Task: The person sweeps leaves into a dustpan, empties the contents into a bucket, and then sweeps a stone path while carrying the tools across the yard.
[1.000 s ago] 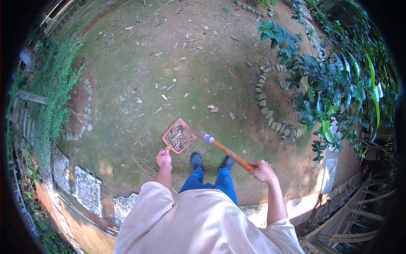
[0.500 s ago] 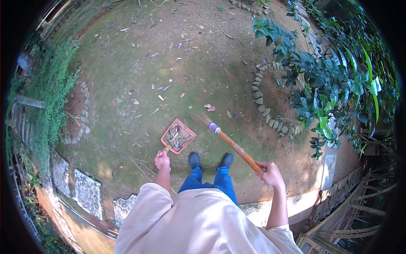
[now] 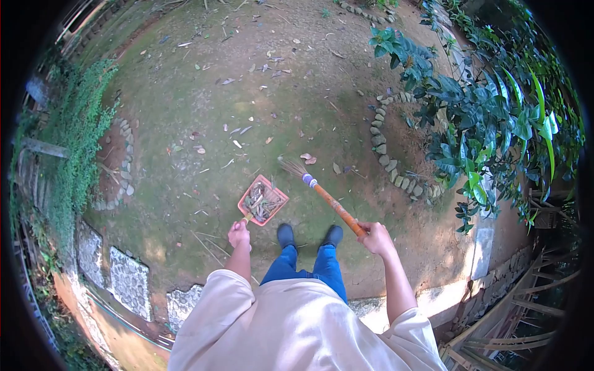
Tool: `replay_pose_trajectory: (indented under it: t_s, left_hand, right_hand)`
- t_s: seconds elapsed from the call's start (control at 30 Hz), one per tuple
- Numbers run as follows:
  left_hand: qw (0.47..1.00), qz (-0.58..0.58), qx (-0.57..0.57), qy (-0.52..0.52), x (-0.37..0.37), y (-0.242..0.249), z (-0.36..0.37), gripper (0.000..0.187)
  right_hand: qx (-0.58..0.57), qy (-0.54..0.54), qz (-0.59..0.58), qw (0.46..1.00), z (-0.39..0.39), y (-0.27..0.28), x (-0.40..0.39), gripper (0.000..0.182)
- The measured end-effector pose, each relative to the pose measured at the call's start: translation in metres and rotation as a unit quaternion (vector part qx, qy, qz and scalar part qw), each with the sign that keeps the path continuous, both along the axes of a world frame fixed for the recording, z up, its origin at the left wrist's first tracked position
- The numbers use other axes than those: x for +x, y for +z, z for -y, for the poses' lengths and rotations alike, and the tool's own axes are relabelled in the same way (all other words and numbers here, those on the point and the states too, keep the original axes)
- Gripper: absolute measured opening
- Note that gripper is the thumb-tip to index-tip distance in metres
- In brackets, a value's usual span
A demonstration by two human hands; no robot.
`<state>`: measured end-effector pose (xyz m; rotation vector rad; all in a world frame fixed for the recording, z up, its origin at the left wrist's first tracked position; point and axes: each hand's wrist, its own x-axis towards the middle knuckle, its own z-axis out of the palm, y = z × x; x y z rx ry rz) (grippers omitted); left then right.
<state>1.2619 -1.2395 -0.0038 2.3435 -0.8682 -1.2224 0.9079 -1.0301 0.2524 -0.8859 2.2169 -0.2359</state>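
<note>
My left hand [image 3: 239, 235] is closed around the short handle of a red dustpan [image 3: 281, 199]. Dry leaves and debris [image 3: 261, 201] lie in the pan, which is in front of my feet, a little to the left. In my right hand [image 3: 375, 238] is the upper end of a stick broom [image 3: 337, 208] with an orange handle and a purple and white binding. Its thin bristles [image 3: 291, 166] point forward and left, beyond the pan's far right corner. A few brown leaves [image 3: 308, 159] lie just right of the bristle tips.
Scattered leaves [image 3: 241, 130] dot the mossy ground ahead. Curved stone borders stand at the left [image 3: 128, 154] and right [image 3: 382, 148]. A leafy bush [image 3: 470, 123] overhangs the right side. Stone slabs [image 3: 130, 281] lie at the lower left. My boots [image 3: 286, 235] are below the pan.
My right hand has moved left and slightly forward, bringing the broom handle with it. The bristles have shifted slightly forward. The dustpan and my left hand are nearly unchanged.
</note>
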Motion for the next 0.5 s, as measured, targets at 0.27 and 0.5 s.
replay_pose_trajectory:
  t_s: [0.27,0.5]
  left_hand:
    - [0.999,-0.030,-0.007,0.032,-0.002,-0.004,-0.005,0.044]
    - [0.997,-0.065,-0.006,0.037,-0.008,0.029,-0.005,0.041]
  right_hand:
    - [0.046,0.015,0.110,0.993,-0.013,0.037,-0.006,0.053]
    - [0.014,-0.076,0.137,0.988,-0.040,0.080,-0.001,0.052]
